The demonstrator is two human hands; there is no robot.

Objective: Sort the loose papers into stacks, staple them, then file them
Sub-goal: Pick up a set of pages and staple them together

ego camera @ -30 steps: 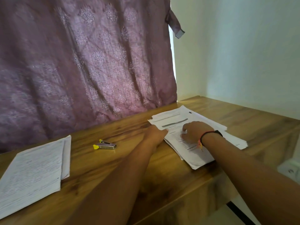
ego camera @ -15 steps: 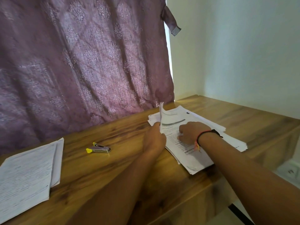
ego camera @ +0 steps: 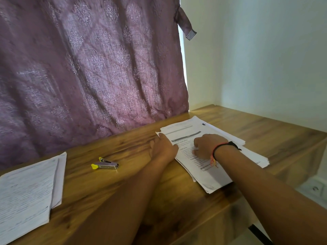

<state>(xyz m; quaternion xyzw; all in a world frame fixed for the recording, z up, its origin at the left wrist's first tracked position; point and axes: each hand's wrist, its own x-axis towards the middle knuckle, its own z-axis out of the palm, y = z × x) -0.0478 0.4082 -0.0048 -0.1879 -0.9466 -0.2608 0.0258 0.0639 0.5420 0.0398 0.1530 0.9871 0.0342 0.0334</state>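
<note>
1. Far left, near edge of worktop (ego camera: 88, 190): a stack of written sheets (ego camera: 26, 188), roughly squared, one sheet offset beneath. Well apart from both hands.
2. Stapler (ego camera: 105, 165), yellow-tipped, lies flat between that stack and the left hand, long axis running left-right. The left hand is the nearer one to it. Nothing touches it.
3. Left hand (ego camera: 163, 147): back up, fingers fairly straight, laid along the left edge of the loose pile with its tips near the far-left corner. It holds nothing and reads as bracing or squaring the edge.
4. Loose pile (ego camera: 214, 179): printed sheets, fanned and uneven, at the right end of the worktop. Long axis runs away from the person, near end skewed right and at the worktop's front edge.
5. Right hand (ego camera: 208, 146), wristband (ego camera: 221, 147) on its wrist: knuckles up, fingers curled, resting on the top sheet. Cannot tell whether the fingertips pinch a sheet or only press.
6. Judgement: sorting in hand; stapling not yet begun.
</note>
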